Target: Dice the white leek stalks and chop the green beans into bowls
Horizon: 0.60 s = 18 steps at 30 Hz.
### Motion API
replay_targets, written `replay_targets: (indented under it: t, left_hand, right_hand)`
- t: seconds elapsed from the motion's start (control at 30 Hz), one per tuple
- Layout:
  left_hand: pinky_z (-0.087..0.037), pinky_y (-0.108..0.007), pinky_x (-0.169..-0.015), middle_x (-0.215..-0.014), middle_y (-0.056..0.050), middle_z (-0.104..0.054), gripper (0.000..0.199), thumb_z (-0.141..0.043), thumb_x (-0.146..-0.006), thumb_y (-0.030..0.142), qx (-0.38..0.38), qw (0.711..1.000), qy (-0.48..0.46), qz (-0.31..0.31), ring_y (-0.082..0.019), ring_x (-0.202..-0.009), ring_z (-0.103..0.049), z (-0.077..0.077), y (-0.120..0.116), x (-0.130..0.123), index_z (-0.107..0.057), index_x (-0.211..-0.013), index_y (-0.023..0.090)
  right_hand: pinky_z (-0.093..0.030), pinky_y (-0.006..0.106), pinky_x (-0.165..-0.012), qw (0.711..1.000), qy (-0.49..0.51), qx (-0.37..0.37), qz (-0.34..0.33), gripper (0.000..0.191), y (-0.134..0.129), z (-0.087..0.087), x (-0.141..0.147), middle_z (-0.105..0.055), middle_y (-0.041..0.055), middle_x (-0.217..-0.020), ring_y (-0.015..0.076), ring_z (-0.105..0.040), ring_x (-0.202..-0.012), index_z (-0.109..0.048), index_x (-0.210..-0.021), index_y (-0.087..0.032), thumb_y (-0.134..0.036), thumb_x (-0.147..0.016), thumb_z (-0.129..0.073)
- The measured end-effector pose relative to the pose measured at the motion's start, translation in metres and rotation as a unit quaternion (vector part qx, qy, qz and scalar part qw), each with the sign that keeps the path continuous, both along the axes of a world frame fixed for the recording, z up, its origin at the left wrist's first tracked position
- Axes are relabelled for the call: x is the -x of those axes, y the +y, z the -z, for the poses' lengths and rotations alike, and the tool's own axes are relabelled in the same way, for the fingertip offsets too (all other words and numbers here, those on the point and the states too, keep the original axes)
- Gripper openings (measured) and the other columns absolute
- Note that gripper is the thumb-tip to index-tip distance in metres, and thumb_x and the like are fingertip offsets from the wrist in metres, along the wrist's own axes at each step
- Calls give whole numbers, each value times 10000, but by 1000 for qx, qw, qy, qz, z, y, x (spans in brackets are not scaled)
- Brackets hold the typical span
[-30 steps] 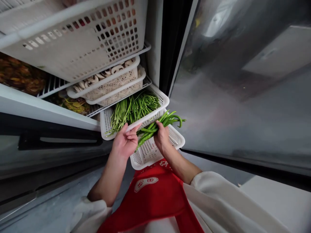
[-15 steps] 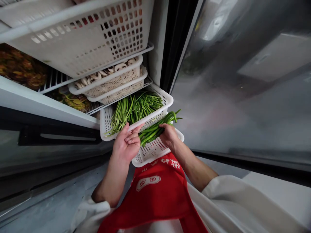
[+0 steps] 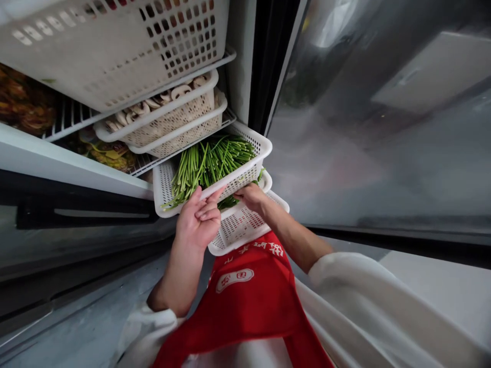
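Observation:
My left hand (image 3: 199,220) is closed on the front rim of a white perforated basket (image 3: 245,173), which is pulled partly out from the shelf and tilted. Long green stems, which look like garlic scapes (image 3: 215,161), fill this basket. Beneath it, my right hand (image 3: 251,197) reaches into a second white basket (image 3: 266,180); its fingertips are hidden under the upper basket. Dark green vegetables (image 3: 229,202) show in the gap beside that hand. In front, lower down, is another white basket (image 3: 241,227), its perforated bottom showing.
Stacked baskets of sliced mushrooms (image 3: 149,105) stand on the wire rack above. A large white crate (image 3: 115,66) sits higher. Bagged food (image 3: 109,153) lies at the left. A steel door (image 3: 364,153) stands at the right, a dark door handle (image 3: 88,213) at the left.
My right hand has moved left and under the upper basket, and the green peppers it held have gone from in front of it. My left hand keeps its hold on the rim.

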State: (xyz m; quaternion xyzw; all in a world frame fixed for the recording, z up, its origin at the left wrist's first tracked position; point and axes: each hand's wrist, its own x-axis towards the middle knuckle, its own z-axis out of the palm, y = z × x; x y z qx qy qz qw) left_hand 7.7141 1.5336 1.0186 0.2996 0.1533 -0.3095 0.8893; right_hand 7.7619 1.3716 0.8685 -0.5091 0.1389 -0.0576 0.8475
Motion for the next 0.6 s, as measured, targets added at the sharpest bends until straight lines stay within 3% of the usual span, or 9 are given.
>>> replay_targets:
  t: [0.13,0.23,0.3,0.37,0.5,0.6]
  left_hand:
    - [-323,-62,-279,-1174,-231,-703,402,-324,-1087,327,8,1000,7,8,42,-309,-320,-1,3,-4,-486,-1312,37]
    - [-321,-67,-272,-1159,-227,-711,412,-342,-1083,322,-6,1000,11,10,38,-301,-307,0,3,-8,-472,-1347,33]
    - [-326,-68,-270,-1168,-217,-713,407,-348,-1082,325,-23,1000,4,9,33,-301,-313,3,2,-12,-473,-1356,51]
    - [-331,-67,-271,-1185,-209,-711,410,-324,-1087,331,-35,999,-7,7,29,-305,-327,6,0,-17,-464,-1365,64]
    - [-383,-81,-307,-1174,-171,-726,441,-282,-1096,327,-40,998,-31,39,13,-332,-380,12,-5,-29,-369,-1427,49]
    - [-400,-81,-329,-1110,-122,-753,463,-243,-1101,343,-50,996,-52,46,7,-345,-401,13,-8,-36,-324,-1447,46]
  right_hand:
    - [-596,345,-753,974,44,41,-218,155,-32,-14,23,-738,86,-820,203,-709,-775,-658,-824,-138,-102,-673,-647]
    - [-565,307,-700,912,6,209,-352,91,-51,-7,51,-742,53,-775,173,-679,-685,-711,-784,-143,-143,-695,-692]
    - [-540,291,-721,885,-9,316,-343,90,-53,11,72,-660,-22,-599,138,-621,-606,-684,-638,-172,-123,-637,-760]
    - [-525,302,-777,885,-7,371,-282,217,-46,33,89,-525,-83,-467,118,-565,-553,-627,-533,-205,-99,-569,-813]
    - [-504,339,-876,902,-20,395,-172,325,-29,71,101,-435,-117,-422,108,-527,-522,-589,-484,-232,-35,-476,-848]
    - [-512,313,-855,920,-29,376,-106,351,-21,86,94,-411,-116,-401,100,-514,-506,-558,-459,-237,-150,-556,-884]
